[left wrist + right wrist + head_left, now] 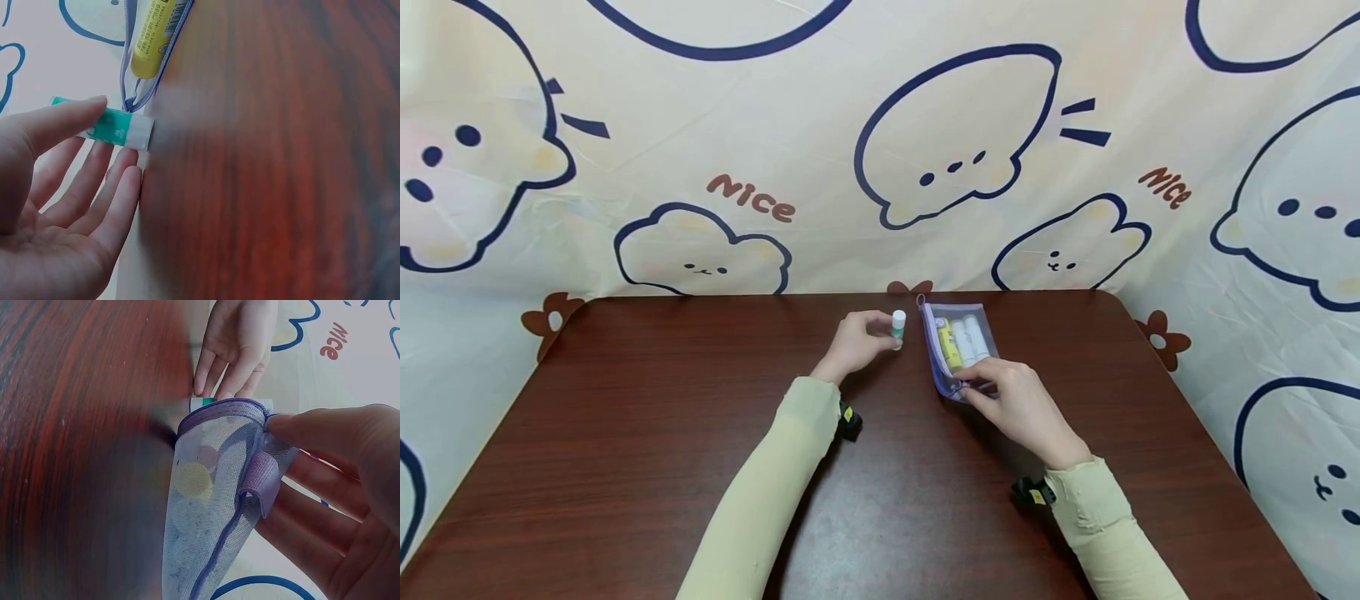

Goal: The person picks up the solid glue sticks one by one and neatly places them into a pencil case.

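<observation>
My left hand [856, 342] pinches a small glue stick [898, 320] upright above the table, just left of the pouch. It has a green label and white ends; in the left wrist view the thumb presses on the label of the glue stick [112, 128]. With thumb and fingers, my right hand [1022, 407] grips the near edge of a purple-edged mesh zip pouch [932, 354]. Through its mesh show a yellow tube [949, 343] and white tubes [975, 337]. In the right wrist view, the pouch's fabric tab [262, 478] lies beside the fingers.
A dark brown wooden table [625, 433] lies under both arms. Behind it hangs a cream cloth [820, 125] with cartoon drawings, which also runs down both sides. Each wrist wears a small black camera [850, 422].
</observation>
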Demonstrator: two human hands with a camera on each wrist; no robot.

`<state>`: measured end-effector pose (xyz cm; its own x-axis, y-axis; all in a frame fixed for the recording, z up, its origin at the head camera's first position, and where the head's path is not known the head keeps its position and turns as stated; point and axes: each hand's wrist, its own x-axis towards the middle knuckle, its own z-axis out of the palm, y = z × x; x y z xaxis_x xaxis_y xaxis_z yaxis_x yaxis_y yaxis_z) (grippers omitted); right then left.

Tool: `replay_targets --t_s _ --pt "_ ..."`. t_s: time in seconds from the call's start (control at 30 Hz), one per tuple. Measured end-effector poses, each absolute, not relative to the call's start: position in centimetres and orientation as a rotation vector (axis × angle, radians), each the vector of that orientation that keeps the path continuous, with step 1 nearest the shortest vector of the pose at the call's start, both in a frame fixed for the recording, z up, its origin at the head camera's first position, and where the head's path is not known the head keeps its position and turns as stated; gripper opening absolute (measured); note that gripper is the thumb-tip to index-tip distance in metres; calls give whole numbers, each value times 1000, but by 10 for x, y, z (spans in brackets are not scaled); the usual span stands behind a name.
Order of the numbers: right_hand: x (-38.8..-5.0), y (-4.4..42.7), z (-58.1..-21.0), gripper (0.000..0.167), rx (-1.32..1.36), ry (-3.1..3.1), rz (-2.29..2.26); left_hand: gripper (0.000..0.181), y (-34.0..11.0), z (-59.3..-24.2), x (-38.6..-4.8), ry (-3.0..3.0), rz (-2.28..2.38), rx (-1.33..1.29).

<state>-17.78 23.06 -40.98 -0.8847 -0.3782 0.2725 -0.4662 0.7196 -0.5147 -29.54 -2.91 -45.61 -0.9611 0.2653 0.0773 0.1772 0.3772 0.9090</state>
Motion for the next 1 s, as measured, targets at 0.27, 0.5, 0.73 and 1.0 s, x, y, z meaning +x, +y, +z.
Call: replay_targets --t_s 0.27,0.5,0.73,1.0 --pt "-178 230 -409 21 681 -2778 888 27 -30 -456 -295 2516 1744 383" --pt "-178 230 -410 23 682 -2780 895 27 -31 -454 -294 2518 1755 369" --pt "-178 230 -411 23 686 -2781 879 27 -33 -455 -292 2509 1776 359" --pt "-177 230 -411 23 686 -2780 877 29 -35 -453 -289 2494 1796 345"
